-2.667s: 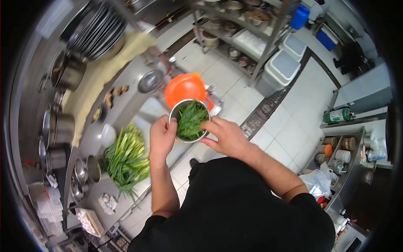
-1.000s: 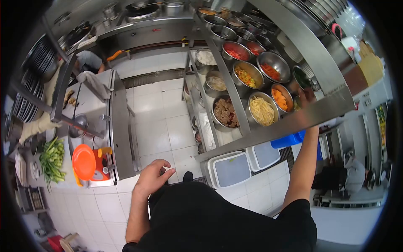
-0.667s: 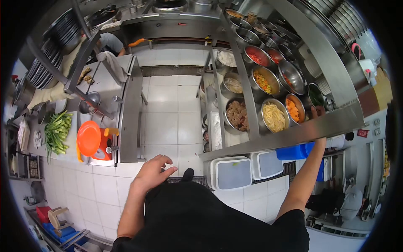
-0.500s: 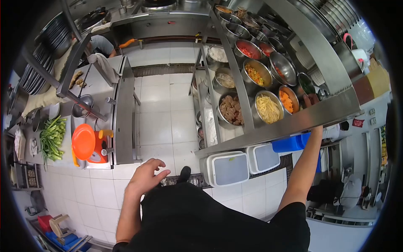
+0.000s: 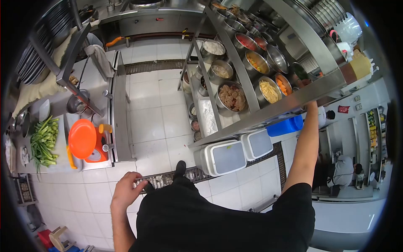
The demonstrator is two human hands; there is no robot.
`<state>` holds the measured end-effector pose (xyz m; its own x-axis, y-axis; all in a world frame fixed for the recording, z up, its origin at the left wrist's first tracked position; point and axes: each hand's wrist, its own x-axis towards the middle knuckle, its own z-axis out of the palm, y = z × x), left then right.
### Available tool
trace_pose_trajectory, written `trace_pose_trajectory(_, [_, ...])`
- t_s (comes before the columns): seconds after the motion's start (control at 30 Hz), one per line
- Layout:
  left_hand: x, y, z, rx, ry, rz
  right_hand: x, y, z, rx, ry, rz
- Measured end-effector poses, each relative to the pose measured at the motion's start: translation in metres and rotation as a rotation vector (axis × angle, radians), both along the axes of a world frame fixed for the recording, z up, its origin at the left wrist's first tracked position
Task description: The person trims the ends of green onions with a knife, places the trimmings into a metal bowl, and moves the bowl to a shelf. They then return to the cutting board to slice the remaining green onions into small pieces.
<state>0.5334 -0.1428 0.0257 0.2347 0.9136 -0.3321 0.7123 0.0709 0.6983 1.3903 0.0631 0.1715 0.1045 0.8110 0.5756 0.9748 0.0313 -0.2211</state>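
Note:
My left hand (image 5: 128,188) hangs in the air above the tiled floor, fingers loosely bent and apart, holding nothing. Reaching up to the steel shelf (image 5: 289,102) on the right, my right hand (image 5: 304,82) is mostly hidden behind its front beam. Closest to it are a bowl of orange chunks (image 5: 283,87) and a dark container with something green (image 5: 299,71). Left of those sit a bowl of pale yellow strips (image 5: 268,91), a bowl of diced mixed vegetables (image 5: 257,61) and, one level lower, a bowl of raw meat pieces (image 5: 232,98).
Two lidded white bins (image 5: 228,158) and a blue container (image 5: 285,126) stand beneath the shelf. On the left counter are an orange scale (image 5: 95,156), green leafy stalks (image 5: 45,142) and a yellow-handled knife (image 5: 70,156). A person (image 5: 342,170) is at the far right.
My view has shifted slightly, and the shelf and bins appear farther left. My left hand appears lower and farther left. My right hand stays at the shelf, more hidden by its beam.

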Motion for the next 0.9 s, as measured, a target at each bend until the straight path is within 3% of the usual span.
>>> trace_pose_trajectory(0.17, [-0.023,-0.009,-0.003,-0.006,0.041,0.075,0.032,0.015,-0.010,-0.132,-0.168,-0.144])
trace_pose_trajectory(0.27, [-0.023,-0.007,-0.005,-0.013,0.028,0.084,0.057,0.013,-0.018,-0.009,-0.371,-0.148])
trace_pose_trajectory(0.37, [-0.006,0.001,-0.003,0.001,-0.010,0.073,0.061,-0.003,-0.007,0.089,-0.333,-0.023])
trace_pose_trajectory(0.43, [0.010,0.008,-0.001,0.013,-0.013,0.020,0.079,-0.002,-0.009,0.109,-0.727,0.020])
trace_pose_trajectory(0.5, [0.027,0.017,0.003,0.029,-0.015,-0.027,0.080,-0.006,-0.008,0.117,-0.768,0.068])
trace_pose_trajectory(0.63, [0.057,0.033,0.012,0.033,0.002,-0.091,0.009,-0.010,-0.011,0.105,-0.139,0.172])
trace_pose_trajectory(0.7, [0.069,0.040,0.016,0.030,0.004,-0.103,0.022,-0.005,-0.018,0.103,-0.100,0.194])
trace_pose_trajectory(0.8, [0.083,0.045,0.017,0.039,-0.006,-0.101,0.043,0.004,-0.022,0.102,-0.348,0.197])
trace_pose_trajectory(0.9, [0.094,0.047,0.011,0.038,-0.003,-0.100,0.040,0.004,-0.020,0.038,-0.262,0.128])
